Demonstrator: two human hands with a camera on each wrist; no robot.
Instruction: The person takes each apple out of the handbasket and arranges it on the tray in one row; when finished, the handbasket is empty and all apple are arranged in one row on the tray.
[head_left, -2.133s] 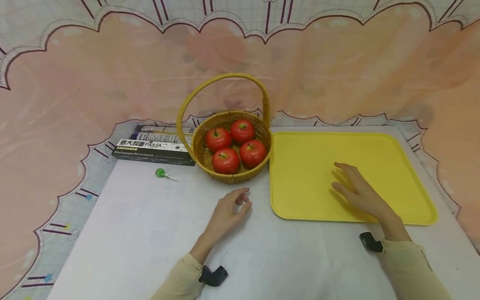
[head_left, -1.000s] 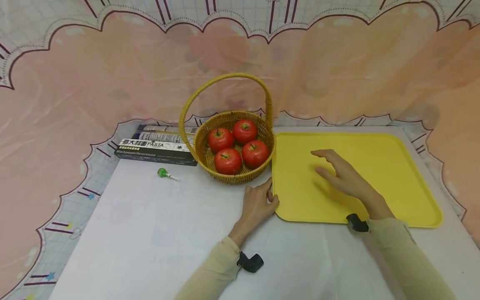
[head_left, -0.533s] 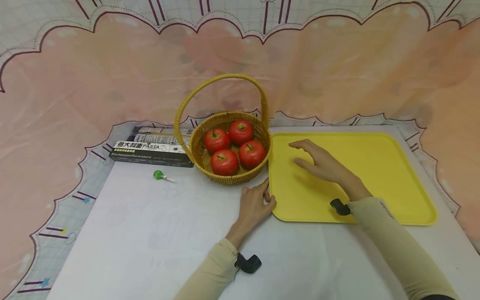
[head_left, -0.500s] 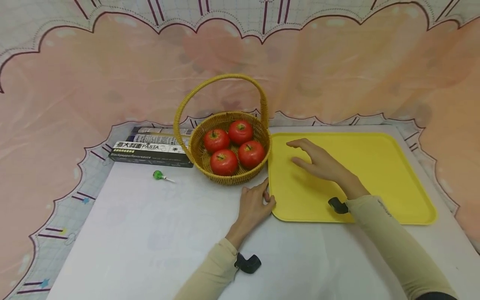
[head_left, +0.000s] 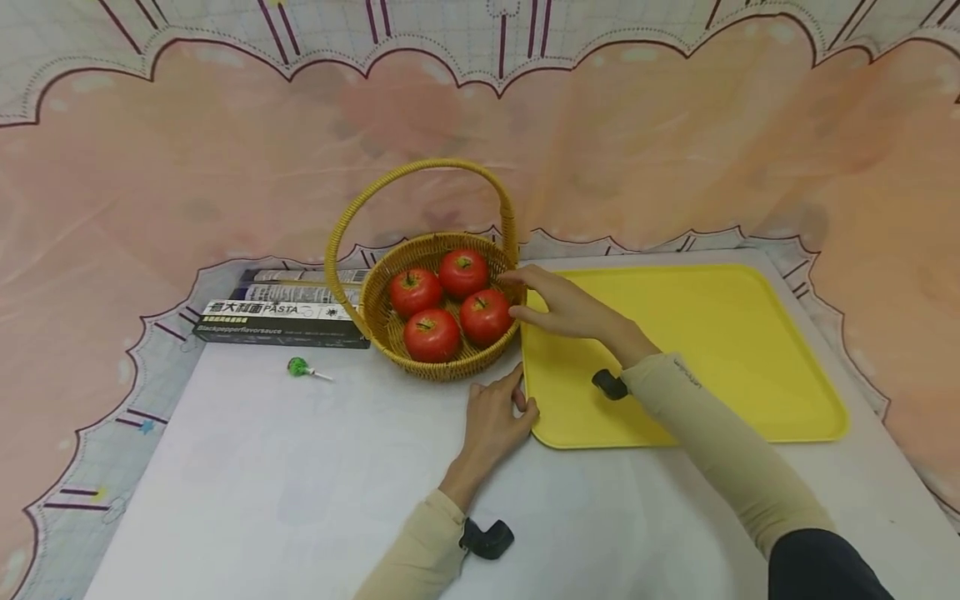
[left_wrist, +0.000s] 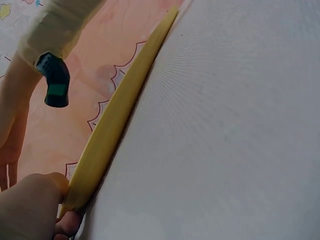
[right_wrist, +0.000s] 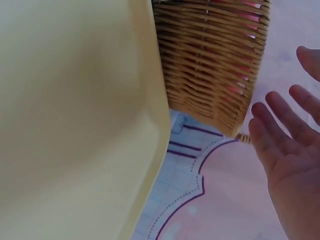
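Note:
My left hand (head_left: 491, 421) grips the near left edge of the yellow tray (head_left: 720, 350); in the left wrist view the thumb (left_wrist: 42, 192) lies over the rim, a fingertip below it. My right hand (head_left: 573, 308) is above the tray's left side, its fingertips over the right rim of a wicker basket (head_left: 442, 369). The fingers look loosely extended and hold nothing in the right wrist view. Nearest to them is a red apple (head_left: 480, 321), one of several in the basket. Whether the fingertips touch it I cannot tell.
The basket's tall arched handle (head_left: 420, 167) rises above the apples. To its left lie a black-and-white pasta box (head_left: 281, 325) with more packages behind, and a green lollipop (head_left: 298, 367). A patterned cloth (head_left: 637, 150) hangs behind the white table (head_left: 300, 500).
My left hand has moved right from the table to the tray's edge and stayed there. The right hand has travelled left across the tray to the basket's rim. The head view has shifted slightly.

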